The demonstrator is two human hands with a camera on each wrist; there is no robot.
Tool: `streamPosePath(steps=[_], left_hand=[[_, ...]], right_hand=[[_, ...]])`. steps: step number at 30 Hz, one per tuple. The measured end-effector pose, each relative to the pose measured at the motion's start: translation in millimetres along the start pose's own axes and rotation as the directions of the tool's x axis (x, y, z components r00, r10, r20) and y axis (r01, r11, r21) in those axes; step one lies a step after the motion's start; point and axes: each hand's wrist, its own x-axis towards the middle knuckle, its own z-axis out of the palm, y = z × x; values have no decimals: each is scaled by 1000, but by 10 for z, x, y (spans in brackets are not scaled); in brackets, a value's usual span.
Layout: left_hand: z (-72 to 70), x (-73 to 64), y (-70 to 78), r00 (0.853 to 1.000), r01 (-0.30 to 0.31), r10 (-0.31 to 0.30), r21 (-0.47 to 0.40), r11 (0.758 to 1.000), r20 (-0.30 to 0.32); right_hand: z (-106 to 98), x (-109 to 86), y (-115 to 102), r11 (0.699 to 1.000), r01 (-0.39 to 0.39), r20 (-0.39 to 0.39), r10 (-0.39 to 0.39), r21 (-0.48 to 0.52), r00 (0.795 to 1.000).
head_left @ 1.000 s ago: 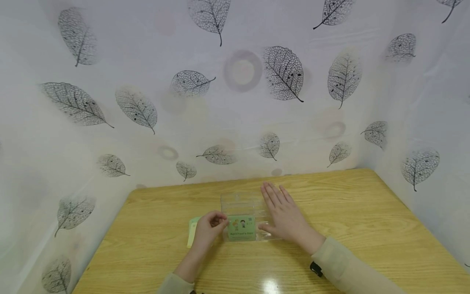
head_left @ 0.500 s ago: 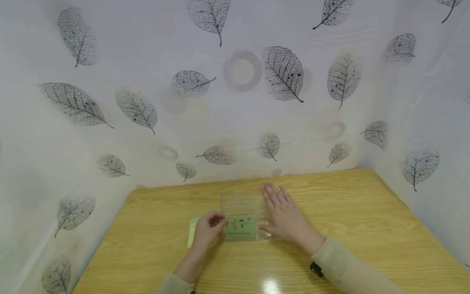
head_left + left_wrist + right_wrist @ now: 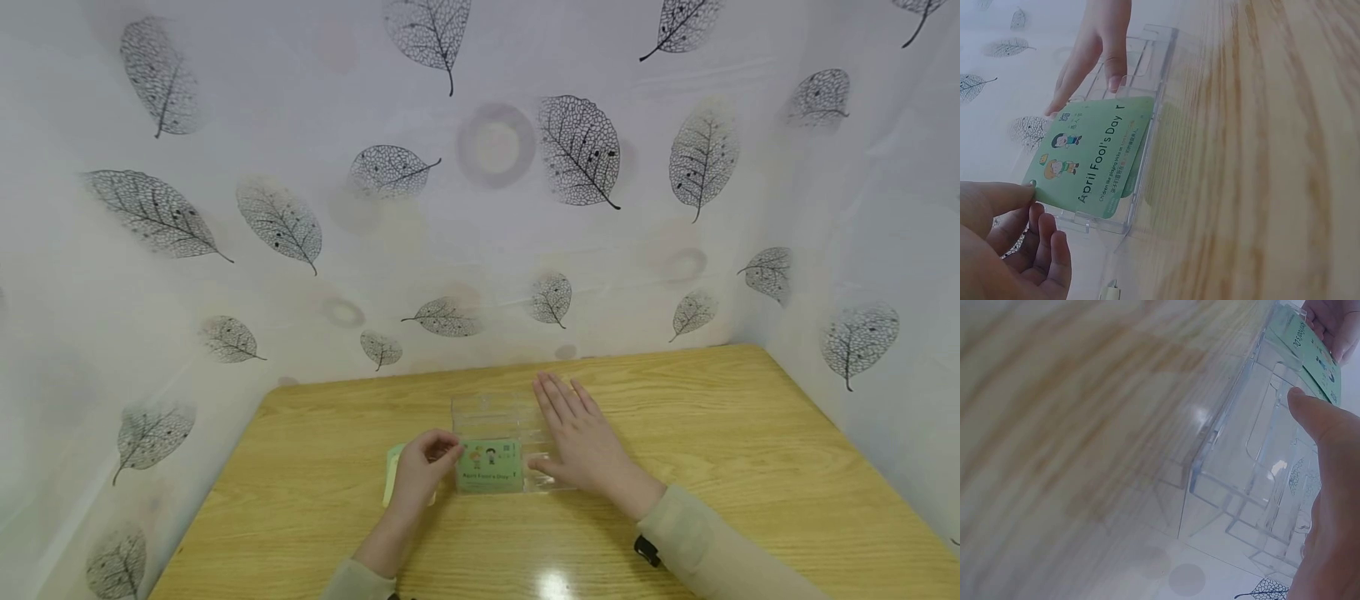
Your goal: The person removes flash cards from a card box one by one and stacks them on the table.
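Observation:
Between thumb and fingers, my left hand [image 3: 423, 473] pinches the corner of a green "April Fool's Day" flash card [image 3: 1088, 156]. The card lies over one front compartment of a clear plastic card holder [image 3: 487, 407]. Under it, in the left wrist view, shows the edge of another green card [image 3: 1137, 167]. My right hand [image 3: 583, 437] rests on the right part of the holder, its fingers straight and its thumb apart. In the right wrist view the thumb [image 3: 1319, 415] lies over the holder's clear front wall [image 3: 1210, 469].
Green and pale yellow cards [image 3: 392, 477] lie on the wooden table [image 3: 315, 467] left of the holder, partly hidden by my left hand. Behind the table hangs a pale cloth [image 3: 337, 250] with a leaf print. Light glares off the table's front.
The green card has slid a little to the left over the holder, and my left hand has shifted slightly left with it. My right hand stays in place.

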Motion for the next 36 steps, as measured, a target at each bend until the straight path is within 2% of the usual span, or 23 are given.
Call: streamPosePath(steps=[16, 27, 36], left_hand=[[-29, 22, -17, 1000, 11, -11, -1, 1000, -9], [-27, 19, -1, 1000, 29, -29, -49, 998, 3], [-39, 13, 22, 999, 47, -47, -79, 996, -6]], right_hand=[[3, -4, -1, 1000, 7, -19, -7, -16, 1000], [7, -11, 1, 1000, 2, -17, -2, -4, 1000], [6, -4, 1, 999, 6, -12, -6, -40, 1000]])
